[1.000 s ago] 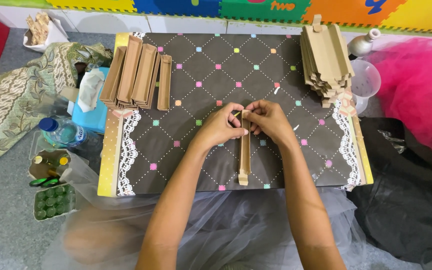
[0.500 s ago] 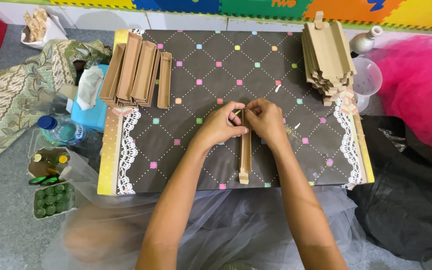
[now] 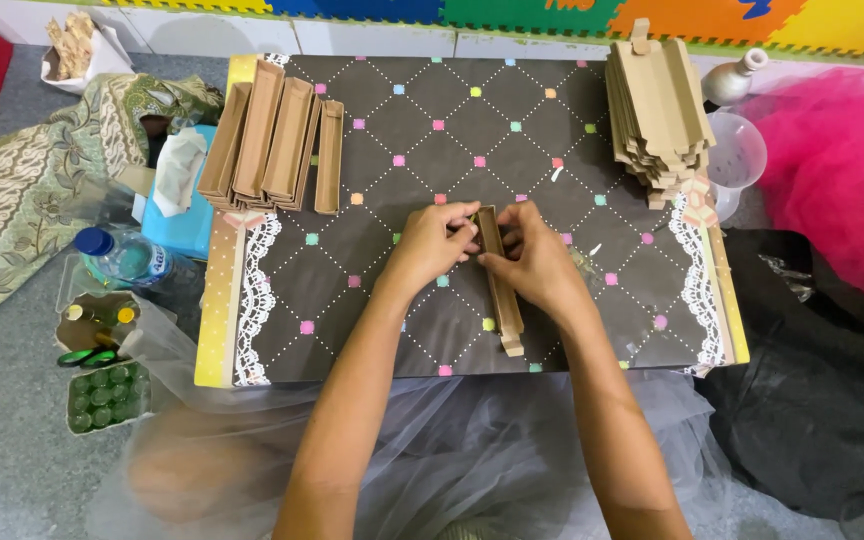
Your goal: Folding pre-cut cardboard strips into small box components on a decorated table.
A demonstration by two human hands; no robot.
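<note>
A long narrow brown cardboard box (image 3: 502, 300) lies lengthwise on the dark patterned table (image 3: 372, 290), its near end close to the table's front edge. My left hand (image 3: 432, 245) and my right hand (image 3: 530, 258) both pinch the box's far end, fingers folded around its flaps. Several finished long cardboard boxes (image 3: 274, 142) stand side by side at the table's far left. A stack of flat cardboard blanks (image 3: 657, 105) rests at the far right corner.
Left of the table on the floor lie a blue tissue box (image 3: 180, 195), a water bottle (image 3: 122, 255), a tray of small green bottles (image 3: 102, 398) and patterned cloth (image 3: 22, 190). Pink tulle (image 3: 842, 170), a clear bowl (image 3: 737, 150) and black fabric (image 3: 822, 390) are at the right.
My hands stay at the box's far end; only the fingers have shifted slightly along the flaps. The box has barely moved.
</note>
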